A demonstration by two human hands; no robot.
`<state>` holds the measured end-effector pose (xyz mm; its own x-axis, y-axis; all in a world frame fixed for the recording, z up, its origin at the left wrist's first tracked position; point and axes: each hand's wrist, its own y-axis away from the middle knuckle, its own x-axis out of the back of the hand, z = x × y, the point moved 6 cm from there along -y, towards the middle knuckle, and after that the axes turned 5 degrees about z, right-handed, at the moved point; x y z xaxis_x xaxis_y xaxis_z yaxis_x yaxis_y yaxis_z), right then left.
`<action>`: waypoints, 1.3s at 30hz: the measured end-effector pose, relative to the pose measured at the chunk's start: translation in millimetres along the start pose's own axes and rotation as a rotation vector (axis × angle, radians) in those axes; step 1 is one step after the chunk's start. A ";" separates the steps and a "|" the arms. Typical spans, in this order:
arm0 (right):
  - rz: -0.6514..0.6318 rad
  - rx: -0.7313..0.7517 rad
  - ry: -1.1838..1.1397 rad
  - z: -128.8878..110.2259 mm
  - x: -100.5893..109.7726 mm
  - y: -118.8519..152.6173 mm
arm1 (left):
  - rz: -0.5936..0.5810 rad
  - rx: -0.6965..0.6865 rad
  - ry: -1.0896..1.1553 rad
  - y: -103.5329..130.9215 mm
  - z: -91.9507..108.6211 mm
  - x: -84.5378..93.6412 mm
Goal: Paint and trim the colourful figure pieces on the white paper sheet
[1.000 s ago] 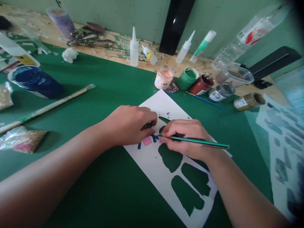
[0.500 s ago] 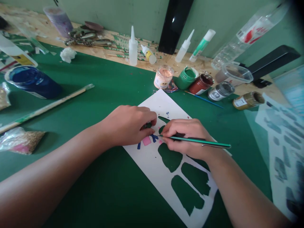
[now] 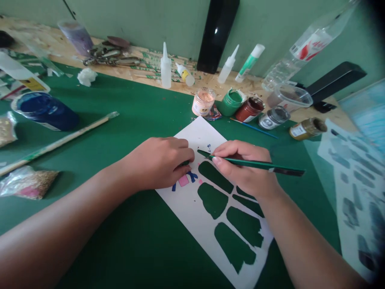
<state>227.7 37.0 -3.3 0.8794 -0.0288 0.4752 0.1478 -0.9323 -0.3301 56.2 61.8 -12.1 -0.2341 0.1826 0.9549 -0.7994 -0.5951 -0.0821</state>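
Observation:
A white paper sheet (image 3: 192, 204) with several cut-out openings lies at a slant on the green table. My left hand (image 3: 168, 162) rests on its left part, fingers curled; a small dark green thing shows between thumb and fingers, too hidden to name. Beside those fingers are a pink square (image 3: 183, 180) and small dark blue pieces (image 3: 192, 176). My right hand (image 3: 243, 164) pinches a slim green tool (image 3: 255, 163), its tip low over the sheet near the narrow upper opening. The tool's far end points right.
Open paint jars (image 3: 231, 102) stand behind the sheet, with a thin blue brush (image 3: 258, 129) by them. Glue bottles (image 3: 165, 68) stand farther back. At left are a blue jar (image 3: 45, 112), a long stick (image 3: 66, 140) and a bag of grains (image 3: 36, 182). More cut paper (image 3: 345, 200) lies right.
My right hand has moved up and away from the blue pieces, and the tool's tip has shifted up and right with it. My left hand has stayed nearly in place. The view has shifted slightly.

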 end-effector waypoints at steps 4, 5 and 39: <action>0.106 0.005 0.128 -0.5 4.2 -0.7 | 0.082 -0.080 -0.032 1.0 5.3 3.6; 0.136 0.007 0.141 -0.5 5.7 -1.0 | 0.095 -0.073 -0.040 0.7 6.1 3.3; -0.257 -0.212 -0.037 10.5 -5.8 -0.4 | 0.100 -0.109 0.008 5.7 0.5 1.0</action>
<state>227.3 41.3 -14.5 0.8421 0.2261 0.4896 0.2726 -0.9618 -0.0246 51.7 58.2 -11.4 -0.3198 0.1332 0.9381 -0.8271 -0.5222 -0.2078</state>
